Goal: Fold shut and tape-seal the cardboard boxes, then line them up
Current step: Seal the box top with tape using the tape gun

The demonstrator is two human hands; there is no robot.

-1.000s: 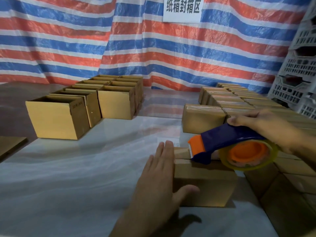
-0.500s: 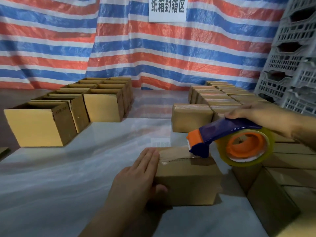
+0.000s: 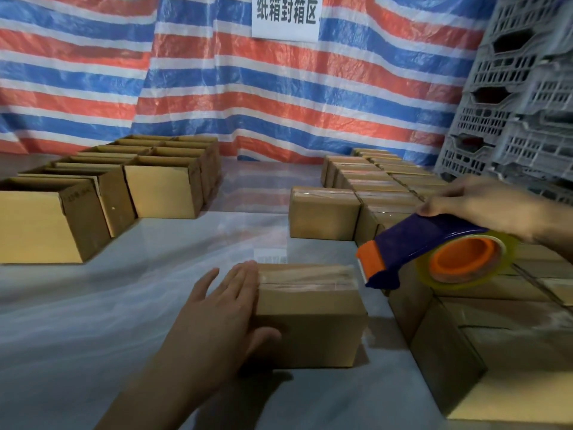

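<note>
A closed cardboard box (image 3: 310, 315) with clear tape along its top seam sits in front of me on the table. My left hand (image 3: 223, 308) lies flat against its left side, fingers straight, thumb on the near face. My right hand (image 3: 483, 206) grips the handle of a blue and orange tape dispenser (image 3: 434, 252), held in the air just right of the box's far corner. Sealed boxes (image 3: 387, 193) stand in rows to the right. Open boxes (image 3: 130, 187) stand in rows to the left.
The table is covered in clear plastic sheet (image 3: 93, 305). Grey plastic crates (image 3: 521, 97) are stacked at the far right. A striped tarp (image 3: 217, 88) with a white sign hangs behind. Sealed boxes at the near right (image 3: 496, 336) lie close beside the box in front.
The tape dispenser has lifted off the box top and moved right. My left hand has shifted from the top edge to the box's left side.
</note>
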